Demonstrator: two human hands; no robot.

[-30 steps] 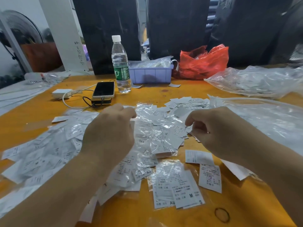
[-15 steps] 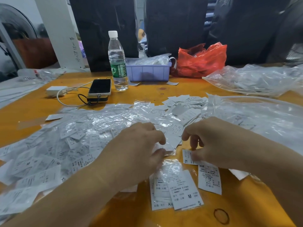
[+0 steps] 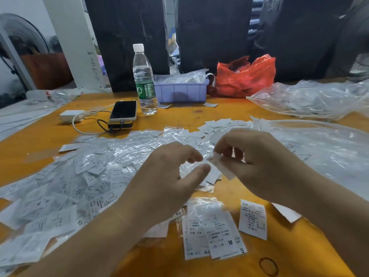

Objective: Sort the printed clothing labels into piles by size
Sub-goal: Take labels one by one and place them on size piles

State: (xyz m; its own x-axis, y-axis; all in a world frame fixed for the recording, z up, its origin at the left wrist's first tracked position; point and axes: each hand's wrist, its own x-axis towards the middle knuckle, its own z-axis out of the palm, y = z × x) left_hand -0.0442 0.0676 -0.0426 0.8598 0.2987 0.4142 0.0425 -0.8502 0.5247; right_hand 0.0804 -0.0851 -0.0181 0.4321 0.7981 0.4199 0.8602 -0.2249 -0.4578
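One water bottle [image 3: 144, 80], one phone [image 3: 123, 110], one red bag [image 3: 245, 76], two hands [image 3: 257, 162].

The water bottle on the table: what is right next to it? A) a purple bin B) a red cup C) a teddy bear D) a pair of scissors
A: the water bottle stands upright against the left end of the purple bin at the back of the table.

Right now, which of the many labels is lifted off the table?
Only the white label pinched in the right hand, raised over the loose heap; all others lie flat.
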